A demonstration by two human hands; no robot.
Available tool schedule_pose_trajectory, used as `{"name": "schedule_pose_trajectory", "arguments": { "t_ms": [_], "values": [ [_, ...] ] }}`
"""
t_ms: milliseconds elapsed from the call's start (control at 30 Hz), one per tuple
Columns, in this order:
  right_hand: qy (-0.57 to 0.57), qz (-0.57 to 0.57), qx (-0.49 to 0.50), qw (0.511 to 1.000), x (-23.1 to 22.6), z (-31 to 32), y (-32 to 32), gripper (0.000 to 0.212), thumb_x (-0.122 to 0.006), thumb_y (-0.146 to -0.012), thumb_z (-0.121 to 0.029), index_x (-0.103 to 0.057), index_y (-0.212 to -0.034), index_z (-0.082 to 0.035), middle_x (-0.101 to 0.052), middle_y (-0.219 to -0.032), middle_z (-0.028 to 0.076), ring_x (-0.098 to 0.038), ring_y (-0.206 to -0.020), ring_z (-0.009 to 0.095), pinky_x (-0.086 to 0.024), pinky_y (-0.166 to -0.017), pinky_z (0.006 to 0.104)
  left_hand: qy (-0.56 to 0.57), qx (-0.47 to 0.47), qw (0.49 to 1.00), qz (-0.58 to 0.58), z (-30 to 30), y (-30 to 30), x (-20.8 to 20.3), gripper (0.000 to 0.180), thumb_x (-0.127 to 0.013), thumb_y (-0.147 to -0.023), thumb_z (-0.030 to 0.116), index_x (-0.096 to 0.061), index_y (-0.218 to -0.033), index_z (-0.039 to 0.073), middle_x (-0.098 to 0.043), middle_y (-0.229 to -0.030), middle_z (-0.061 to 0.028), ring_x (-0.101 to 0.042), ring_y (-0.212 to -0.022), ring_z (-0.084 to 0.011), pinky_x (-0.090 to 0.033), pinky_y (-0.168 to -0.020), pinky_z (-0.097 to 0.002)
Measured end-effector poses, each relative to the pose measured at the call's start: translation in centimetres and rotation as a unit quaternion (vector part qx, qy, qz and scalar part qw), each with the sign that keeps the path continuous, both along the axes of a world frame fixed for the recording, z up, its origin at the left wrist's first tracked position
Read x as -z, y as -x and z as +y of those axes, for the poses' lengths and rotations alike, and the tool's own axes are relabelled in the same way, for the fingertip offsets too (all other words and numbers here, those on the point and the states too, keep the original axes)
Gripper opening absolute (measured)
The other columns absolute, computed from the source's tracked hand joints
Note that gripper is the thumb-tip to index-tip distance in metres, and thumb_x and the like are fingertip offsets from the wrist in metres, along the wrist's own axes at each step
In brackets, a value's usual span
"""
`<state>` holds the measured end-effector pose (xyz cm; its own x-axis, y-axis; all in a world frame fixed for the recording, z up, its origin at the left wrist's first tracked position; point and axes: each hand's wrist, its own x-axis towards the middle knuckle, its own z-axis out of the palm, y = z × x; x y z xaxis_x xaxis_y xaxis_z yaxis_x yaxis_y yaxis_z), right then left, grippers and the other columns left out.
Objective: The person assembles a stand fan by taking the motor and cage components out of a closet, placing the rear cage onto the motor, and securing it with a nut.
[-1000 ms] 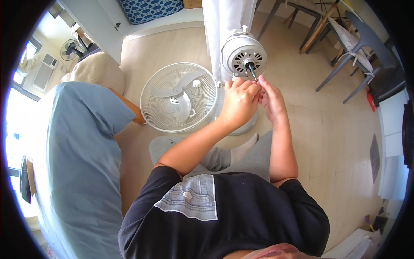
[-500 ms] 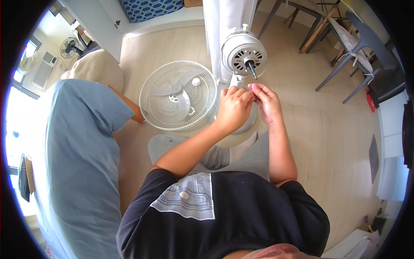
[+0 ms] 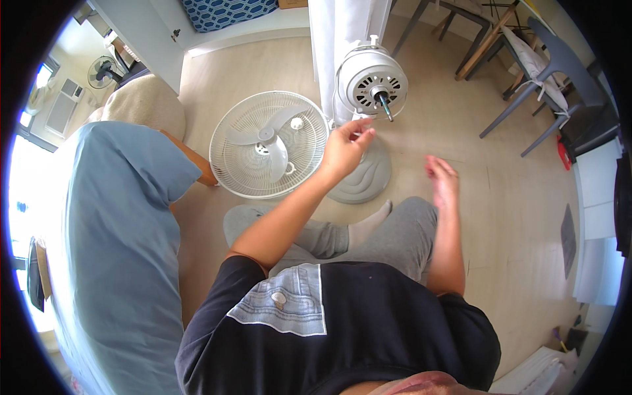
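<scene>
Right at the far middle of the floor stands the fan motor head (image 3: 370, 82), grille and blade off, its bare shaft (image 3: 384, 107) pointing toward the person so the front is easy to reach. The left hand (image 3: 343, 148) hovers just below the shaft, fingertips pinched as if on some small part; whether anything is held is too small to tell. The right hand (image 3: 442, 181) hangs released and empty, well to the right. Left of the round base (image 3: 364, 181), the grille with blade (image 3: 268, 145) lies flat on the floor (image 3: 500, 217). The stand's pole is hidden behind the motor.
</scene>
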<state>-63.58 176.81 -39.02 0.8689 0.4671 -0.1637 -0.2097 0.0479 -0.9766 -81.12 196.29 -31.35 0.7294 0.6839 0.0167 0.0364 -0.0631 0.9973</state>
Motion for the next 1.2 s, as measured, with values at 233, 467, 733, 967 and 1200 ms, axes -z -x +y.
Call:
{"name": "schedule_pose_trajectory", "arguments": {
  "t_ms": [233,467,733,967,1200],
  "values": [
    [0.489,-0.179,0.271,0.809,4.7,-20.3,-17.7,0.031,-0.059,-0.084,-0.024,-0.063,-0.108,-0.004,-0.066,-0.097,0.013,-0.064,-0.087,0.025,-0.050,-0.076,0.0330,0.231,0.039,0.972,-0.025,1.1,-2.6,-3.5,0.030,-0.061,-0.083,0.036,-0.064,-0.098,0.011,-0.062,-0.091,0.0029,-0.050,-0.082,-0.0078,-0.038,-0.076,-0.0280],
    [0.613,-0.203,0.239,0.726,2.4,-14.8,-16.7,0.032,-0.063,-0.081,-0.032,-0.064,-0.110,-0.018,-0.042,-0.134,0.018,-0.041,-0.123,0.030,-0.034,-0.101,0.0385,0.524,0.041,0.849,-0.048,1.5,-3.2,-4.3,0.018,-0.067,-0.080,0.029,-0.058,-0.083,0.014,-0.057,-0.075,0.0073,-0.053,-0.068,-0.0047,-0.037,-0.072,-0.0305],
    [0.248,-0.413,0.097,0.871,0.4,0.4,-5.9,0.021,-0.065,-0.082,-0.018,-0.066,-0.101,-0.011,-0.053,-0.124,0.014,-0.047,-0.119,0.027,-0.035,-0.100,0.0337,0.511,0.018,0.858,-0.044,2.0,-3.3,-4.7,0.009,-0.063,-0.084,0.018,-0.056,-0.083,0.012,-0.058,-0.073,0.0058,-0.053,-0.065,-0.0040,-0.037,-0.071,-0.0305],
    [0.054,-0.356,0.009,0.933,-5.4,7.2,2.3,0.020,-0.064,-0.083,-0.015,-0.065,-0.102,-0.007,-0.060,-0.112,0.011,-0.055,-0.107,0.022,-0.040,-0.093,0.0316,0.473,0.017,0.879,-0.061,1.5,-3.1,-4.3,0.004,-0.058,-0.086,0.015,-0.059,-0.086,0.012,-0.057,-0.075,0.0055,-0.048,-0.065,-0.0037,-0.035,-0.070,-0.0273],
    [-0.007,-0.374,-0.060,0.926,-12.3,9.4,4.2,0.021,-0.063,-0.082,-0.011,-0.065,-0.102,-0.007,-0.063,-0.101,0.008,-0.058,-0.094,0.018,-0.045,-0.083,0.0311,0.404,0.012,0.907,-0.118,1.2,-1.7,-4.9,0.004,-0.059,-0.085,0.016,-0.059,-0.087,0.013,-0.057,-0.076,0.0061,-0.048,-0.069,-0.0034,-0.035,-0.063,-0.0237]
  ]
}}
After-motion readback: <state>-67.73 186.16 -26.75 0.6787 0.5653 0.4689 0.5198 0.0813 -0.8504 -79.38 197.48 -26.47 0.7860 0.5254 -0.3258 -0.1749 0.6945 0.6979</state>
